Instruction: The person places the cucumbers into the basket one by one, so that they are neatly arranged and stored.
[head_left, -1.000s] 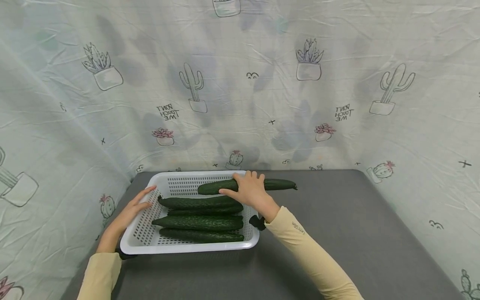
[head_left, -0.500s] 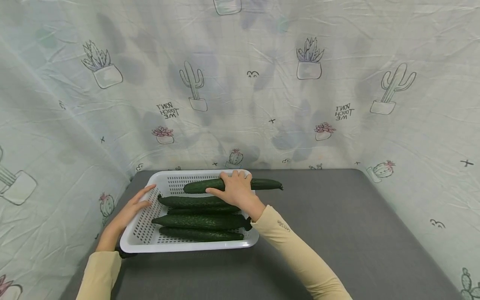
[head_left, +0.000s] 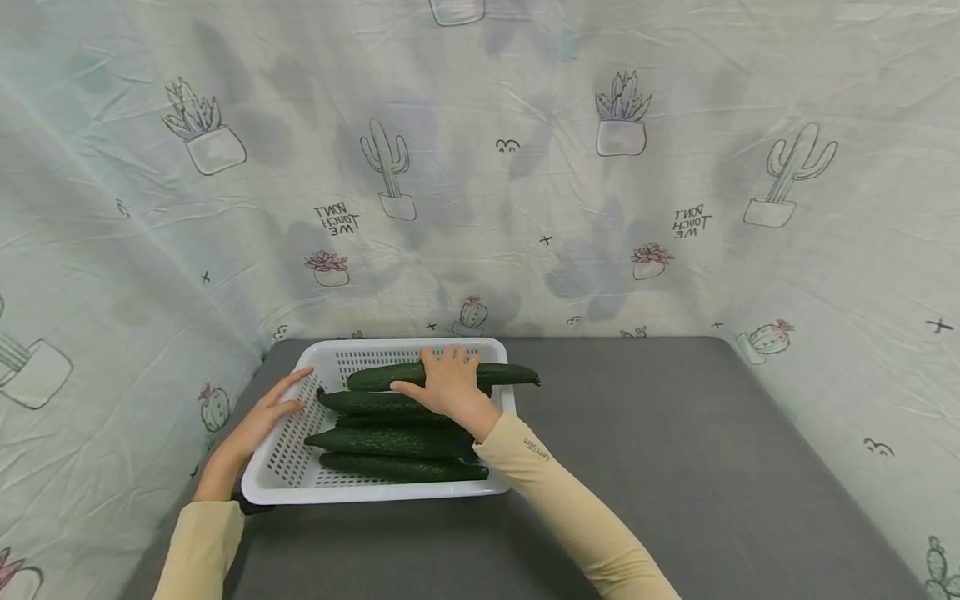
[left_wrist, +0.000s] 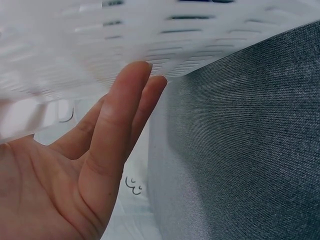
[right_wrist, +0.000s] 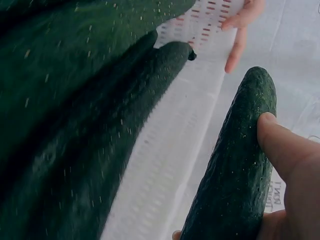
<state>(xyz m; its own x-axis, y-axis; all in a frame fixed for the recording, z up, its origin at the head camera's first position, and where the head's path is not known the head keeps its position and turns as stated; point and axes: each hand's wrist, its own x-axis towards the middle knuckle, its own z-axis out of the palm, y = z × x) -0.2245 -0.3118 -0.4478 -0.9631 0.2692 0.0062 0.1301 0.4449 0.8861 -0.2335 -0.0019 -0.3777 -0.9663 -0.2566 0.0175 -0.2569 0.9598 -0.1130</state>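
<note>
While my right hand (head_left: 448,388) grips the top cucumber (head_left: 504,374) at mid-length, fingers curled over it, that cucumber hangs across the back of the basket (head_left: 390,493), its tip jutting past the right rim. Four more cucumbers (head_left: 390,441) lie side by side on the basket floor below. My left hand (head_left: 258,419) lies flat, fingers straight, against the basket's left wall, steadying it on the grey tabletop (head_left: 675,467). I judge the step to be placing this cucumber in the basket. Next move, as I judge it: shift the cucumber leftward until the tip clears the rim, lower it beside the others, then let go.
</note>
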